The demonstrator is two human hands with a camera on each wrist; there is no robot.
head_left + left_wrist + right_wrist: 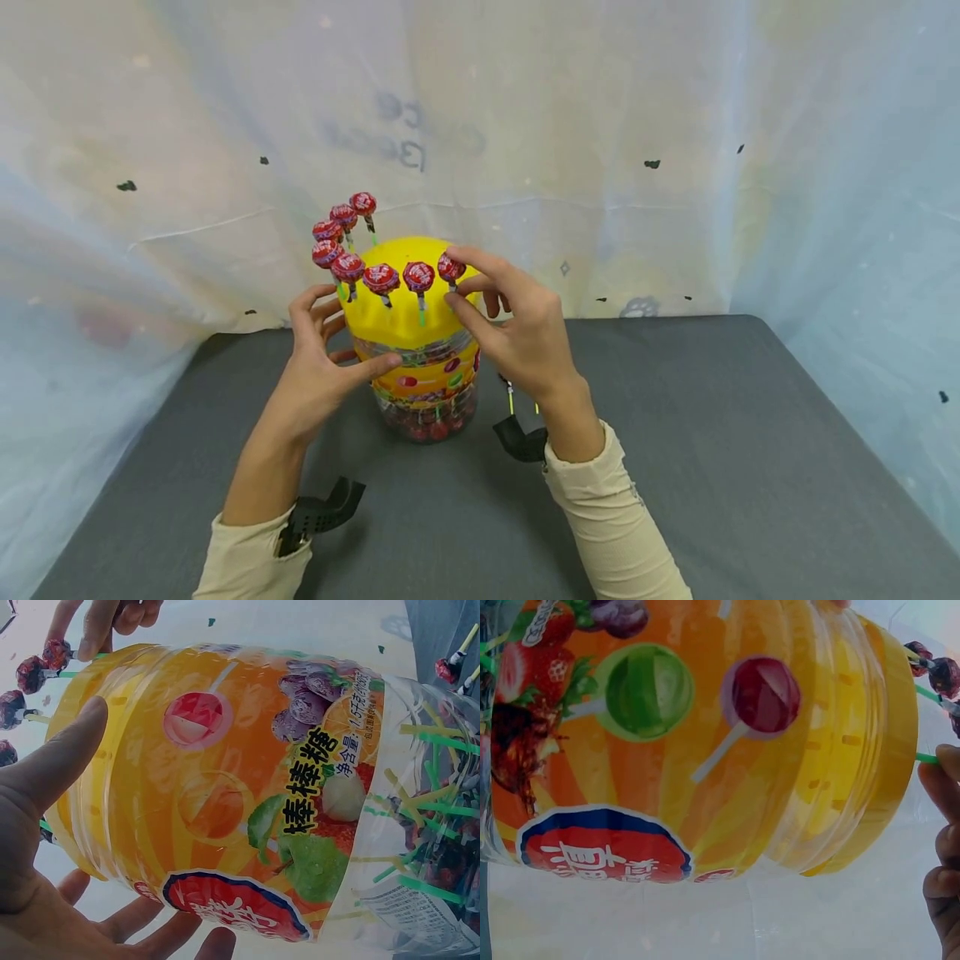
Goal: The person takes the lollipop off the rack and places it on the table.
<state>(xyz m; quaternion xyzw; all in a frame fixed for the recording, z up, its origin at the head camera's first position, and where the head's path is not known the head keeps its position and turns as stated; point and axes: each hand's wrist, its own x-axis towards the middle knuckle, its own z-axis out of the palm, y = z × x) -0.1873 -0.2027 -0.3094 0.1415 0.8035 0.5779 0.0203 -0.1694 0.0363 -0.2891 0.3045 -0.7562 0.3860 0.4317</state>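
Lollipop (452,267) at the right side of the yellow lid (405,250) is pinched in the right grip (525,321), while the left grip (318,367) is clamped around the upper part of the jar (423,383), which stands upright on the counter (720,467). The step looks like seating a stick in the lid: best to pinch low, keep the stick in line with its hole, press steadily and avoid knocking the neighbouring lollipop (418,277). The right wrist view shows a green stick (927,758) between lid and right grip, largely hidden from the head; how deep it sits is hard to judge, at the frame's edge. The left wrist view shows jumbled sticks (435,739) inside the jar's clear lower end, and spare lollipops (448,671) on the counter, mostly covered by the right arm in the head view.
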